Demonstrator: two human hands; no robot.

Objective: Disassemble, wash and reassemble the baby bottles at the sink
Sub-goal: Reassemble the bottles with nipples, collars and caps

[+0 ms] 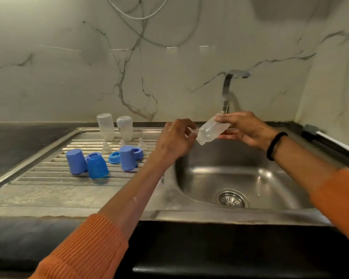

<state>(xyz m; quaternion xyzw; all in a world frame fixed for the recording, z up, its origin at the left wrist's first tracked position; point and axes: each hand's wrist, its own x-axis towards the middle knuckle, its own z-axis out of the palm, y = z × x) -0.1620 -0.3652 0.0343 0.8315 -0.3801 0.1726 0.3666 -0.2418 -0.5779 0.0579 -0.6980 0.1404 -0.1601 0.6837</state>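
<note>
My right hand [244,128] grips a clear bottle body [211,130], tilted with its mouth down-left, above the steel sink basin [199,178]. My left hand [176,139] has its fingers curled at the bottle's mouth; what they touch is hidden. On the ribbed drainboard [48,174] two clear bottle bodies [106,126] [125,127] stand upside down. In front of them are clear nipples [106,148] [141,143], three blue caps [76,161] [97,167] [127,158] and blue collar rings [114,157] [138,152].
A steel tap [229,87] rises behind the basin, its spout pointing right; no water runs. The drain strainer [231,198] sits at the basin's bottom. A marble wall backs the counter, with cables hanging above. A dark counter [18,141] lies to the left.
</note>
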